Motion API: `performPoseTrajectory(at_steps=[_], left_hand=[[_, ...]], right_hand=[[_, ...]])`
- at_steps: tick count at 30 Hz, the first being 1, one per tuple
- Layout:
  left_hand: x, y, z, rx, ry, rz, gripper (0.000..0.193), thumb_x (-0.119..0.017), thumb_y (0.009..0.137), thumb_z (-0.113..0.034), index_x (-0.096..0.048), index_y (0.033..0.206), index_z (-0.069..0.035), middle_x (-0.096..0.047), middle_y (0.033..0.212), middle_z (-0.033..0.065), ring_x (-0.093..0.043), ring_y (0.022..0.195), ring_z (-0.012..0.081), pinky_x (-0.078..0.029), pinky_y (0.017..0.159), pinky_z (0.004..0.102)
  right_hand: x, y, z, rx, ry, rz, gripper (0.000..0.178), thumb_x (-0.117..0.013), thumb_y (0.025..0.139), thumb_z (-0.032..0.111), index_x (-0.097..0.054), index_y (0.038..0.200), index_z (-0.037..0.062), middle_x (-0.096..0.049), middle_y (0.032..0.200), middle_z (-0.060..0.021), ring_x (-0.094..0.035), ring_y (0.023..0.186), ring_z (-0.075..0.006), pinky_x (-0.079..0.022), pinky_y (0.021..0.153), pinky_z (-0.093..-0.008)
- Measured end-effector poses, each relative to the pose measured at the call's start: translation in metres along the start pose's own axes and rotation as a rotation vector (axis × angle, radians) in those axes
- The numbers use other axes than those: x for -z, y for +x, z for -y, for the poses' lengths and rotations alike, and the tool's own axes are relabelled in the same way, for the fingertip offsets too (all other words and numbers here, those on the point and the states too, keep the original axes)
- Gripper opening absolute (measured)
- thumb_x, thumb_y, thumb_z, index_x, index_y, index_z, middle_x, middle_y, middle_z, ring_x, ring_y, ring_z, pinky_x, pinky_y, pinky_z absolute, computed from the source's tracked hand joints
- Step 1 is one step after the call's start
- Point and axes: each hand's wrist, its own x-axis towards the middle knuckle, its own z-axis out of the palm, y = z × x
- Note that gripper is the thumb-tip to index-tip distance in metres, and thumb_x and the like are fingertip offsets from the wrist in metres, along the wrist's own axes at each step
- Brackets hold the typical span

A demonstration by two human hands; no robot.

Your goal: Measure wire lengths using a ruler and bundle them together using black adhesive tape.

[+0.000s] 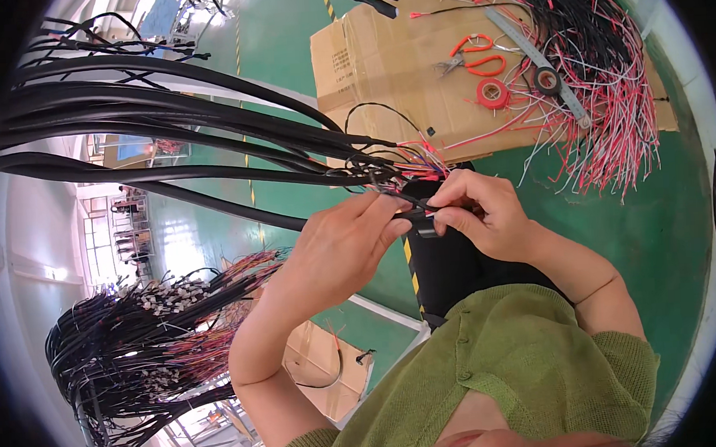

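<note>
My left hand [346, 236] pinches a thin black cable [407, 196] near the frayed ends of the thick black cables [201, 110]. From the other side, my right hand [485, 214] closes thumb and forefinger on the same thin cable. Below the fingertips, between both hands, hangs a small shiny black piece [427, 227]; its kind is not clear. Just beyond the hands, thin red, white and purple wires [423, 161] fan out of the thick cables' ends.
Cardboard [383, 70] beyond my hands carries orange-handled cutters [478, 56], a red tape roll [492, 94], a black tape roll [547, 80], a steel ruler [530, 48] and a heap of red and white wires [601, 109]. Bundled harnesses [140, 353] hang at lower left.
</note>
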Motion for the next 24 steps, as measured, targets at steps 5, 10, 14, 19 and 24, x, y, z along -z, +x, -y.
performPoseTrajectory(at_steps=[5,10,14,19,24], left_hand=[[0.018,-0.003,0.001,0.001,0.036,0.061,0.021,-0.057,0.092,-0.022,-0.054,0.100,-0.002,-0.056,0.082,0.0140,-0.059,0.073,0.0344,-0.046,0.060,0.0427],[0.048,0.011,0.000,0.169,0.194,0.416,0.023,-0.057,0.092,-0.025,-0.054,0.099,-0.003,-0.058,0.079,0.0143,-0.059,0.071,0.0358,-0.046,0.059,0.0440],[0.053,0.017,0.004,-0.021,0.138,0.316,0.024,-0.057,0.092,-0.026,-0.053,0.099,-0.004,-0.060,0.082,0.0151,-0.060,0.071,0.0360,-0.047,0.059,0.0443],[0.048,0.027,0.010,-0.234,-0.053,0.060,0.026,-0.058,0.092,-0.020,-0.053,0.110,-0.002,-0.062,0.090,0.0172,-0.061,0.076,0.0358,-0.049,0.065,0.0413],[0.059,0.049,-0.005,-0.119,-0.341,0.016,0.048,-0.055,0.091,-0.004,-0.041,0.137,-0.003,-0.053,0.125,0.0132,-0.057,0.107,0.0215,-0.053,0.079,0.0344]], right_hand=[[0.007,0.017,0.006,0.530,-0.546,-0.028,0.019,-0.068,0.081,0.000,-0.058,0.097,0.0013,-0.062,0.085,-0.0097,-0.066,0.077,-0.0155,-0.050,0.063,-0.0265],[0.023,0.026,0.038,0.375,-0.596,0.109,0.019,-0.068,0.081,0.003,-0.058,0.097,0.0033,-0.062,0.084,-0.0082,-0.063,0.073,-0.0154,-0.048,0.060,-0.0283],[0.029,0.034,0.060,0.093,-0.451,0.167,0.016,-0.065,0.084,0.005,-0.057,0.097,0.0035,-0.061,0.082,-0.0067,-0.058,0.064,-0.0149,-0.044,0.058,-0.0276],[0.027,0.041,0.068,0.102,-0.499,0.178,0.012,-0.062,0.087,0.007,-0.055,0.097,0.0026,-0.057,0.078,-0.0049,-0.056,0.068,-0.0121,-0.043,0.060,-0.0268],[0.019,0.041,0.066,-0.182,-0.292,0.217,0.012,-0.056,0.091,0.009,-0.051,0.096,-0.0009,-0.059,0.079,-0.0091,-0.060,0.073,-0.0137,-0.047,0.064,-0.0326]])
